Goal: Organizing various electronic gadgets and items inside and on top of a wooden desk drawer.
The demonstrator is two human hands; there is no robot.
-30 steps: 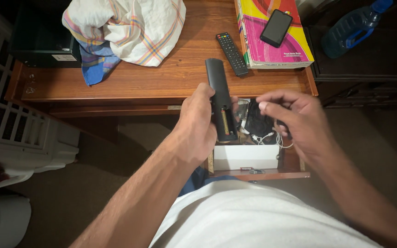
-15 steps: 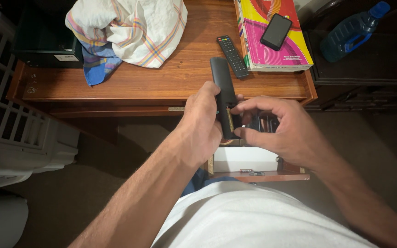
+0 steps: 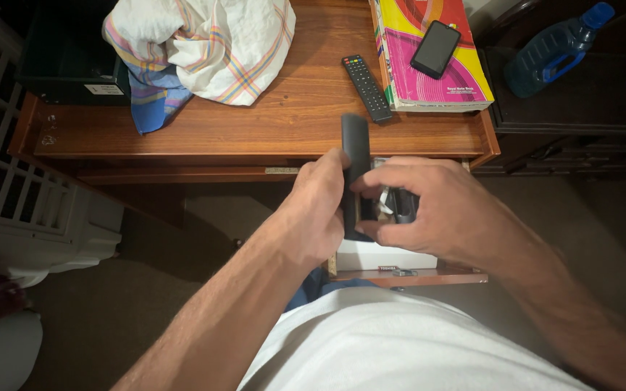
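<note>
A black remote (image 3: 355, 156) is gripped upright by the left hand (image 3: 318, 210); its lower end is pinched by the right hand (image 3: 440, 213). Beyond the grip lies a pink-and-yellow book (image 3: 432, 61).

Bare forearms, a plain white shirt over the belly, blue trousers beneath.

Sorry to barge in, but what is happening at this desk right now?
A person holds a long black remote upright in the left hand, while the right hand works at its lower back with the fingertips, above an open drawer. On the wooden desk lie a second remote, a crumpled cloth and a phone on a book.
</note>
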